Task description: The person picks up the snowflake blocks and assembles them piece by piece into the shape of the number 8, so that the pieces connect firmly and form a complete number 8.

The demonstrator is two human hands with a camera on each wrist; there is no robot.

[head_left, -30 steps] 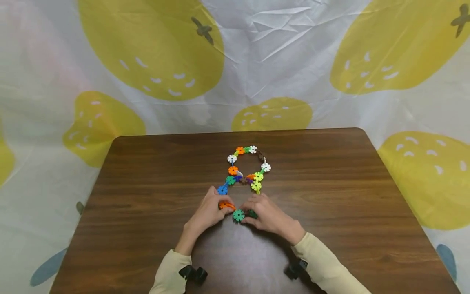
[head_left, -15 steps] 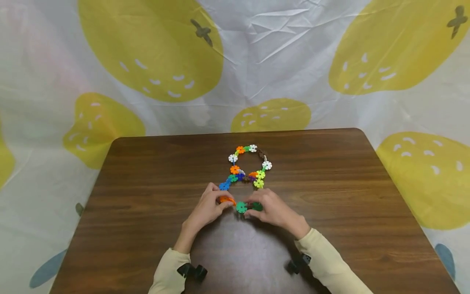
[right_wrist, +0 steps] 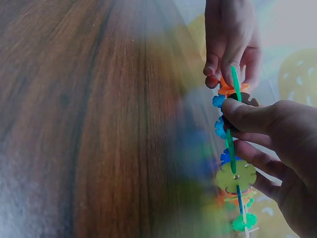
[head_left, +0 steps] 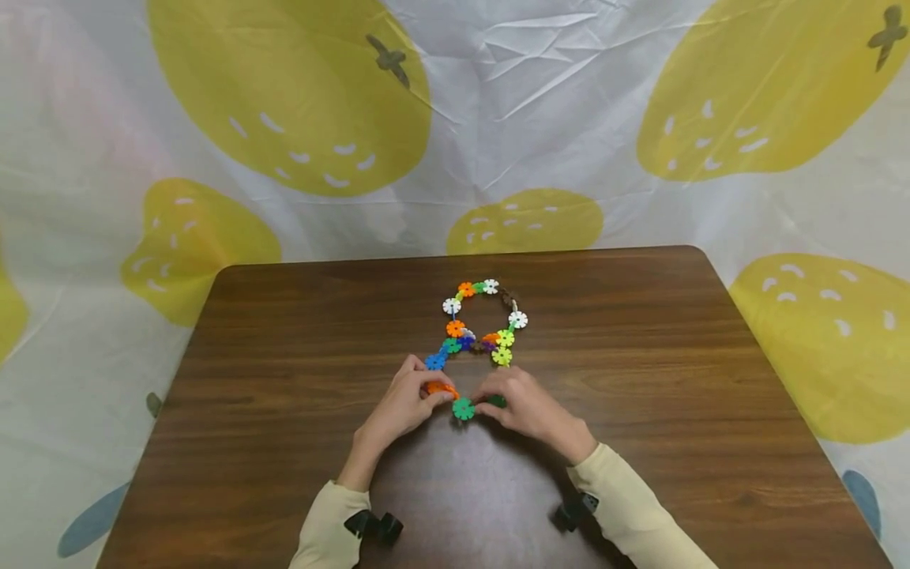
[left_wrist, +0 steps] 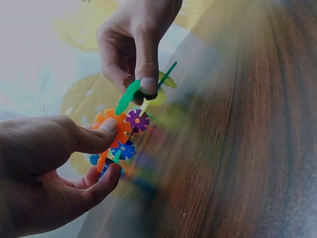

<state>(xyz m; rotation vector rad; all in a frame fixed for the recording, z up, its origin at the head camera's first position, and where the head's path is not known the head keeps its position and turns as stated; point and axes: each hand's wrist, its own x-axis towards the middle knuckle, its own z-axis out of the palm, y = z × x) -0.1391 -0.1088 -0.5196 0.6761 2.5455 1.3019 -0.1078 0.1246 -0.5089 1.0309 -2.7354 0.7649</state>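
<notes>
Slotted flower-shaped plastic discs are joined into a chain of two loops, with a far ring (head_left: 451,306) of mixed colours on the table. My left hand (head_left: 401,403) pinches an orange disc (left_wrist: 120,131) between thumb and fingers at the near loop's left side. Blue discs (head_left: 435,361) lie just beyond it. My right hand (head_left: 526,407) pinches a dark brown disc (right_wrist: 248,99), partly hidden by the thumb. Between the hands a green disc (head_left: 464,408) stands on edge beside the orange one. A darker green disc (head_left: 498,401) shows under the right hand, and yellow discs (head_left: 502,356) beyond.
The brown wooden table (head_left: 640,356) has rounded far corners. Behind it hangs a pale cloth (head_left: 526,142) printed with yellow fruit. Black wrist cameras (head_left: 374,528) are strapped over both cream sleeves (head_left: 330,525).
Both hands and the near loop have shifted slightly away from the body. The green disc between the hands moved away, then dipped back a little. Both pinches stay in place.
</notes>
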